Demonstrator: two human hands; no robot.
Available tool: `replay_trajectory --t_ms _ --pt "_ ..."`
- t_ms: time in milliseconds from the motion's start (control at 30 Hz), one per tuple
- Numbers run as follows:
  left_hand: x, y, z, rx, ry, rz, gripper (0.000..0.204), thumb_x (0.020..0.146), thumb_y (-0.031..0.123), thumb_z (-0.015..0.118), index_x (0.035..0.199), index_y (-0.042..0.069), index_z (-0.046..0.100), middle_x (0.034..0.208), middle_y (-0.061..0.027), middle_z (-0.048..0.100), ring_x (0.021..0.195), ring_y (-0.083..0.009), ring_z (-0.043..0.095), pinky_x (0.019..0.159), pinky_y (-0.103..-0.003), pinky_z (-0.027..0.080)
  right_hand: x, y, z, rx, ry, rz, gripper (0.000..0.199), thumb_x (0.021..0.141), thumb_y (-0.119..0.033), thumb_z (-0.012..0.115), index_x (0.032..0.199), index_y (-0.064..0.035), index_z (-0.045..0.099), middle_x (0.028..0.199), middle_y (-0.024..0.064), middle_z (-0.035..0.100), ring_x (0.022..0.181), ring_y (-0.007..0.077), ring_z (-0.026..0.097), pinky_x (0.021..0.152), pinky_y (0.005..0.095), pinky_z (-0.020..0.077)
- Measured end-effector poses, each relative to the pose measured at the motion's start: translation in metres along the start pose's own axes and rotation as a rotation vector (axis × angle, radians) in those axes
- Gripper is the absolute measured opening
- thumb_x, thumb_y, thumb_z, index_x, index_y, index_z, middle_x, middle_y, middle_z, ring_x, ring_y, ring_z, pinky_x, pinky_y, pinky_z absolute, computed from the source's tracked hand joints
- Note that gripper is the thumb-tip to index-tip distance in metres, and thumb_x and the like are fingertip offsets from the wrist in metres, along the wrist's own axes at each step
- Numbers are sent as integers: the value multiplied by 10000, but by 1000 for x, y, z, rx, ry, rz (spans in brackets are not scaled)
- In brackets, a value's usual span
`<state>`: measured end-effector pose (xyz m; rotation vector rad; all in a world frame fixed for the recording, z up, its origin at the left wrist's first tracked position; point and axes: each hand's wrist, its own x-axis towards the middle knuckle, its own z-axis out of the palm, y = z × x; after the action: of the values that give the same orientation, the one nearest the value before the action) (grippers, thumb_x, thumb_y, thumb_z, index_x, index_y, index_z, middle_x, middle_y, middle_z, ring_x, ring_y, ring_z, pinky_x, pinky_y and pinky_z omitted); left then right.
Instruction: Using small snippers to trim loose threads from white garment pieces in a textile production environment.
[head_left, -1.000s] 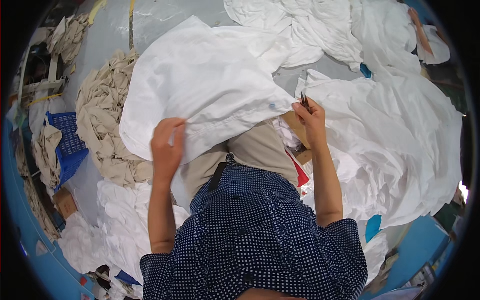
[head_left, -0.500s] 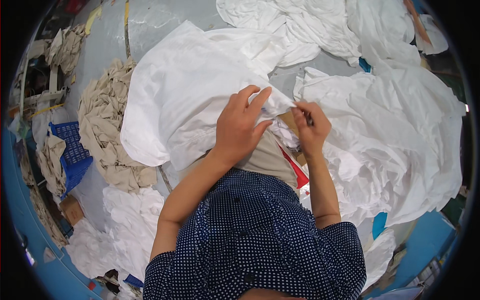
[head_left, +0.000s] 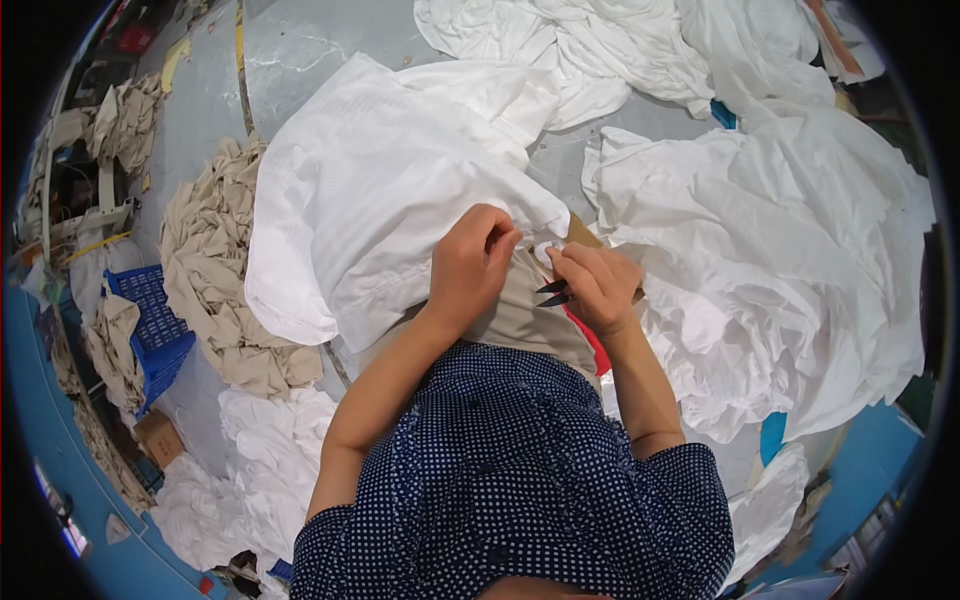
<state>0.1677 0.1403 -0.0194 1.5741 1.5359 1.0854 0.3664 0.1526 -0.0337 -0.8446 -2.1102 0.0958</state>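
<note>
A white cloth (head_left: 390,200) is being supported across the lap, draping over beige trousers (head_left: 515,315). At its near edge, right of its middle, the left hand (head_left: 466,268) is being held with thumb and fingers bent toward one another; whether fabric is being pinched there cannot be told. Just beyond the cloth's near right corner, a pair of small dark-bladed snips (head_left: 553,293) is being grasped in the curled right hand (head_left: 602,287), the blades being pointed leftward below that corner. To the left of the cloth, a beige fabric heap (head_left: 215,285) is lying, and farther left of it a blue plastic basket (head_left: 150,300) is being tilted. Right of the cloth, a large white fabric pile (head_left: 780,250) is being seen.
</note>
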Motion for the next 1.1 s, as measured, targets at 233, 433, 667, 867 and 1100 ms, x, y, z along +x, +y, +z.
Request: replay_trajectory --t_ms 233,433,667,867,1100 --pt "-53 13 -36 42 40 -83 107 893 26 725 898 17 618 751 -62 581 619 -130 522 573 -270 423 -4 -13 3 429 -48 922 236 840 2 796 1054 -25 700 813 7 623 668 58 533 604 213 443" --pt "-141 -41 -67 -570 -218 -930 225 1007 233 650 1136 49 665 1015 -46 703 862 -153 654 723 -275 517 0 19 12 562 101 884 174 905 9 725 1075 -23 705 901 -9 653 728 50 544 641 209 443" --pt "-137 -19 -81 -1628 512 -685 599 1058 424 533 1493 33 405 1481 -158 502 1376 -300 475 1069 -426 474 67 78 -100 798 775 632 85 958 0 647 1035 9 680 980 81 680 811 129 616 741 250 524" --pt "-149 -56 -85 -1572 344 -722 515 1112 403 394 1458 24 440 1436 -143 550 1320 -308 532 1065 -432 493 10 261 -133 -113 301 1196 236 915 -57 707 1145 -3 703 819 17 654 756 91 586 687 228 463" --pt "-152 -43 -89 -1342 209 -778 545 1121 377 385 1340 -111 489 1318 -236 616 1185 -307 644 971 -385 541 48 -8 32 665 -413 879 541 855 46 717 1358 -145 669 747 -47 576 695 46 533 666 226 460"
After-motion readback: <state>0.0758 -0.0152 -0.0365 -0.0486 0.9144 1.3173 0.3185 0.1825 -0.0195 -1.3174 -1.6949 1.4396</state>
